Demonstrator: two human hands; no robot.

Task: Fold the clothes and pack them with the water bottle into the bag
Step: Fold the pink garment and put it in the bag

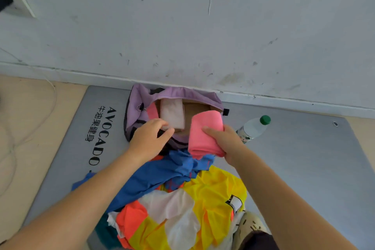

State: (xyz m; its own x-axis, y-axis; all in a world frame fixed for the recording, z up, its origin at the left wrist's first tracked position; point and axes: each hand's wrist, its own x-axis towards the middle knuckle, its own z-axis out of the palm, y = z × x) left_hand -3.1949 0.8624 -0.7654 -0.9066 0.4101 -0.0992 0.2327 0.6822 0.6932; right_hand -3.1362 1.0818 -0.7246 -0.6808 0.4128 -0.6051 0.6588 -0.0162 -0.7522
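Observation:
A purple bag [142, 99] lies open on the grey mat against the wall, with a pale folded garment [172, 112] inside. My left hand [151, 136] grips the bag's near rim and holds the opening apart. My right hand [225, 140] holds a folded pink garment [203, 134] at the bag's right edge, just above the opening. A clear water bottle [252, 129] with a green cap lies on the mat to the right, partly behind my right hand. In front of me sits a loose pile of clothes: blue [162, 174], yellow [215, 195], orange and white.
The grey mat [304, 158] with black lettering covers the floor up to the white baseboard and wall. A thin white cable [48, 111] loops over the wooden floor at left. A shoe [249, 225] shows at the bottom right, beside the pile.

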